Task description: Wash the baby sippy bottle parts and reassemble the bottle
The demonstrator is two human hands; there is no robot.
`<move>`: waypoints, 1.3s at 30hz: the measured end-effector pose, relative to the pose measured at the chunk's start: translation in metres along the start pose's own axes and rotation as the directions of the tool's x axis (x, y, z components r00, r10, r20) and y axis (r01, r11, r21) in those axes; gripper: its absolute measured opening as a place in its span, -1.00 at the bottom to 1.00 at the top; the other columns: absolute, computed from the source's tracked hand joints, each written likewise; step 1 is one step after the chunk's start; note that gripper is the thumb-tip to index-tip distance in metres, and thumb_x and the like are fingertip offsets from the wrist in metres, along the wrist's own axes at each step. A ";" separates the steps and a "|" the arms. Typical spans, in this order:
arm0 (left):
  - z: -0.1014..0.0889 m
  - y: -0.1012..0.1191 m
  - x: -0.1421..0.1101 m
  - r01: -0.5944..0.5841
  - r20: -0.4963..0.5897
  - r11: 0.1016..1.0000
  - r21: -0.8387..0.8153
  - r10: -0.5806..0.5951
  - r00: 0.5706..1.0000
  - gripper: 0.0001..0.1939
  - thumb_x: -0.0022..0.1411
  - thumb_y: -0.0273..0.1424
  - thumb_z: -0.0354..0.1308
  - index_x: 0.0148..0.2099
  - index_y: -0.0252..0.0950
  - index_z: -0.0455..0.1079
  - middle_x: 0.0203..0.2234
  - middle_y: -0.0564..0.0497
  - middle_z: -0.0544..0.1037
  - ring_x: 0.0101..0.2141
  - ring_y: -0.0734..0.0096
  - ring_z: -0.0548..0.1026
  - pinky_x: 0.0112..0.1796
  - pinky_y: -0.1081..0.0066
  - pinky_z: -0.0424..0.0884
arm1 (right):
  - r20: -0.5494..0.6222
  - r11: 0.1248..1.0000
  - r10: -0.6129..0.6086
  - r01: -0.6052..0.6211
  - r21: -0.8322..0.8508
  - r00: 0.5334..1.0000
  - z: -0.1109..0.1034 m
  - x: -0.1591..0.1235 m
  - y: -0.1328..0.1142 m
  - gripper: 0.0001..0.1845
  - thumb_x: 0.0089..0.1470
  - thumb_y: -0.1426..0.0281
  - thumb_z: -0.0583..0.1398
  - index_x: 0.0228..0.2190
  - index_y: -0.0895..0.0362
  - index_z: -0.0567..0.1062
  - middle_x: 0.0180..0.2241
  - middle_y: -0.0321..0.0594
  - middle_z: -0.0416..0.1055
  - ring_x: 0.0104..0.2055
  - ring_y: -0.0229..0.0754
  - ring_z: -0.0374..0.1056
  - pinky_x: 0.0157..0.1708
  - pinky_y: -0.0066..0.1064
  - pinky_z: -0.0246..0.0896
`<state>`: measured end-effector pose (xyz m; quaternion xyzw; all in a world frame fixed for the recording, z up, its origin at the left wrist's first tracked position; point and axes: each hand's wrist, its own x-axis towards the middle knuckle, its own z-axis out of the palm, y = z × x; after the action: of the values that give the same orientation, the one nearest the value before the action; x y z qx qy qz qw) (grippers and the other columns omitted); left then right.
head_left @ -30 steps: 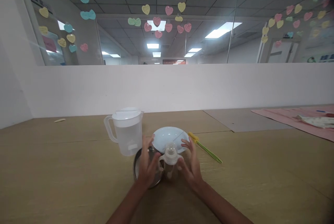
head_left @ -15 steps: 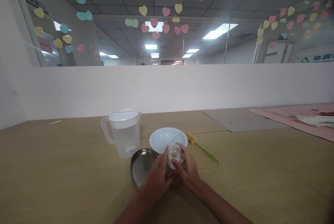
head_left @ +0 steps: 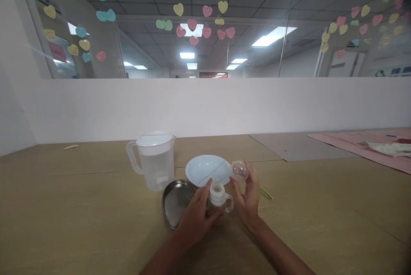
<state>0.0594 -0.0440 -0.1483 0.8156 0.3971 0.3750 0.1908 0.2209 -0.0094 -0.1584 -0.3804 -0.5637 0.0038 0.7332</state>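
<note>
- The wide, wood-toned tabletop [head_left: 80, 211] carried everything in use and ran back to a white wall [head_left: 205, 108].
- Above that wall stretched a glass panel [head_left: 269, 12], dotted with heart-shaped notes in pink, yellow, green and blue, with ceiling lights showing in it.
- A pink cloth [head_left: 346, 141] lay at the far right, well apart from the work, beside a flat grey panel [head_left: 295, 149].
- The lidded pitcher [head_left: 158, 161], translucent white, stood upright behind and to the left of the hands, its handle pointing left.
- The left hand [head_left: 196, 215] was wrapped around the bottle, fingers on one side and thumb on the other; the right hand [head_left: 249, 196], apart from it, was raised and gripped a clear cap between thumb and fingers.
- A pale, shallow plate [head_left: 199, 170] sat just beyond the bottle, a thin line crossing it; what made that line could not be told.
- The curved metal tray [head_left: 175, 204] lay just left of the left hand.
- The bottle [head_left: 217, 197] was in front of the plate, its white collar and teat uncovered, a loop handle jutting to the right.
- The clear cap [head_left: 239, 170], domed, was off the bottle, near the plate's right edge.
- A slim green handle [head_left: 266, 193] poked out behind the right hand.
</note>
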 end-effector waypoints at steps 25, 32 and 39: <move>-0.005 0.001 0.002 -0.001 -0.074 0.992 0.130 0.011 0.997 -0.45 0.11 -0.28 0.04 0.14 -0.25 0.04 0.00 -0.14 0.28 -0.01 0.18 0.28 -0.05 0.16 0.26 | 0.715 0.984 0.034 0.103 -0.146 0.699 0.000 0.005 0.015 -0.57 0.20 0.29 -0.21 -0.09 0.00 0.35 -0.13 -0.21 0.38 -0.06 -0.18 0.24 0.07 -0.07 -0.16; -0.004 0.005 0.004 0.000 -0.099 1.000 0.026 0.002 0.995 -0.49 0.11 -0.33 0.05 0.12 -0.25 0.10 -0.04 -0.11 0.33 -0.03 0.24 0.29 -0.05 0.23 0.25 | 0.582 0.995 -0.055 0.093 -0.036 0.811 0.001 0.001 -0.003 -0.66 0.05 0.16 0.04 -0.19 0.09 0.36 -0.22 -0.16 0.35 -0.14 -0.12 0.23 -0.14 -0.27 0.13; -0.013 0.004 0.006 0.095 0.012 0.983 -0.157 -0.094 0.995 -0.42 0.08 -0.35 0.09 0.16 -0.24 0.05 0.03 -0.10 0.31 -0.06 0.26 0.32 -0.06 0.28 0.25 | 0.578 0.996 0.032 -0.076 0.053 0.816 0.005 -0.003 -0.016 -0.70 0.00 0.22 0.11 -0.24 0.11 0.38 -0.24 -0.17 0.35 -0.18 -0.14 0.27 -0.17 -0.34 0.19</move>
<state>0.0537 -0.0416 -0.1344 0.7789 0.4042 0.3940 0.2732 0.2089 -0.0187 -0.1515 -0.3499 -0.7473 0.1602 0.5417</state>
